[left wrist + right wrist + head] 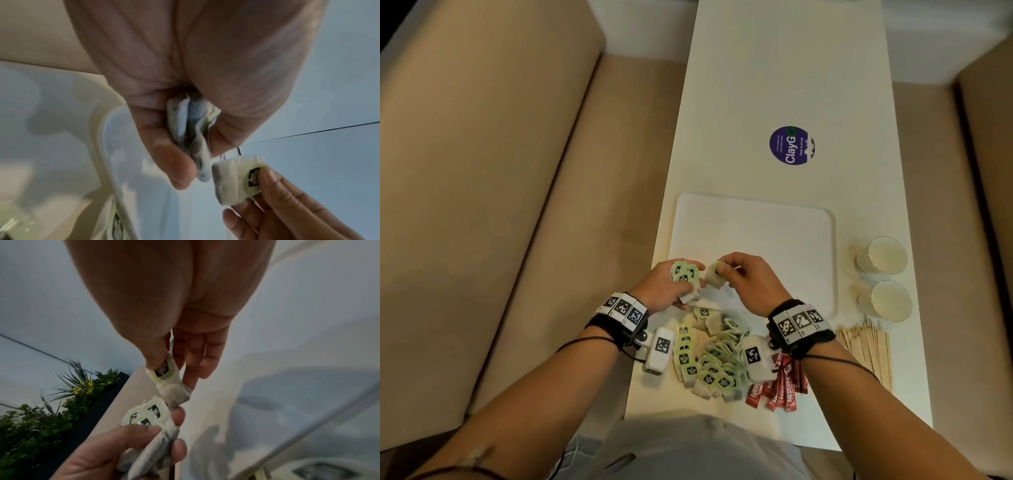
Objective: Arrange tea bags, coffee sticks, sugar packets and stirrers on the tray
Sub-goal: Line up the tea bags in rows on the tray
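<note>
Tray (822, 219) bare; left hand (666, 291) grips tea bags (684, 274), right hand (751, 281) pinches one.

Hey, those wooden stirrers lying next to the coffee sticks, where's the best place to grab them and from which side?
Probably from above with the right hand, once it lets go of its tea bag. The wooden stirrers lie flat on the table in a loose fan, roughly parallel. Pinching across the middle of the bundle, thumb on one long side and fingers on the other, should gather them; an end grip would likely let them splay.
</note>
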The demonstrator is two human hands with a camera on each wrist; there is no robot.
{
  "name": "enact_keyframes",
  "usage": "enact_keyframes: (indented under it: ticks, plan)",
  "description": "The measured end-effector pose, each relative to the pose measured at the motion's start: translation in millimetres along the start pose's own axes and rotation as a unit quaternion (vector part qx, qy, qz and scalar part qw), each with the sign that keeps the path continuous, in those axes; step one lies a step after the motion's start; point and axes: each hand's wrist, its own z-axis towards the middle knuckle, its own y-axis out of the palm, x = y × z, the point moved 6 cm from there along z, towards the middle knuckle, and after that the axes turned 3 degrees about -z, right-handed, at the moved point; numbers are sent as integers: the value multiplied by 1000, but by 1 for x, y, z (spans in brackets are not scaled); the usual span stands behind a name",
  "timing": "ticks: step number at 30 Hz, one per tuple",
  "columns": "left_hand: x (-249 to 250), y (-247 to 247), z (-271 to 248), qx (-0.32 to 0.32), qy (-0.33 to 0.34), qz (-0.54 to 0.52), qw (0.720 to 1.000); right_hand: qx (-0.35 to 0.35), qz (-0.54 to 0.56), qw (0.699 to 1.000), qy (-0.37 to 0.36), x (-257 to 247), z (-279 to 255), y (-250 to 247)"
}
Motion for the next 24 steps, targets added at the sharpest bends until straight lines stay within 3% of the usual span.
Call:
enact_keyframes:
  ticks: [8, 24]
  plan:
    - [6, -8, 31, 32, 29, 63, 997, -37, 0, 999, -5, 3, 29, 7]
    - [30, -43, 79, 85, 49, 84, 992, -5, -47, 999, 11, 26, 86, 12]
